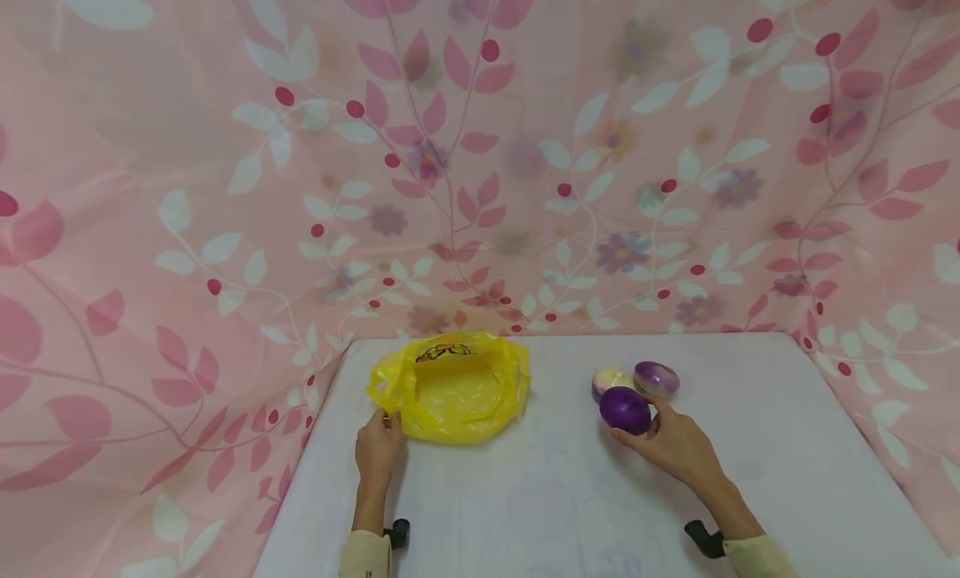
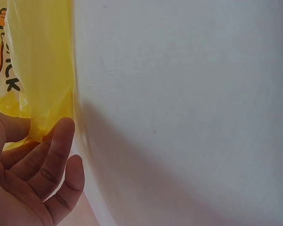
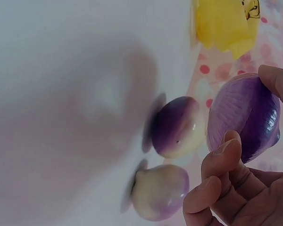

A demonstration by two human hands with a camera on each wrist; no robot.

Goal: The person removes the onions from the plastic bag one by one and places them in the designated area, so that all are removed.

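Observation:
On the left of the white table a yellow plastic bag stands with its mouth wide, and my left hand pinches its near left edge. Thumb and fingertips meet on the thin film in the left wrist view. My right hand holds a glossy dark purple onion between thumb and fingers, above the table. Close behind it, a cream and purple onion rests on the table, partly covered in the head view. Another purple and whitish onion lies just to its right.
The white-topped table has rounded far corners. A pink curtain with leaves and flowers hangs around its back and sides. Black wrist mounts show at both cuffs.

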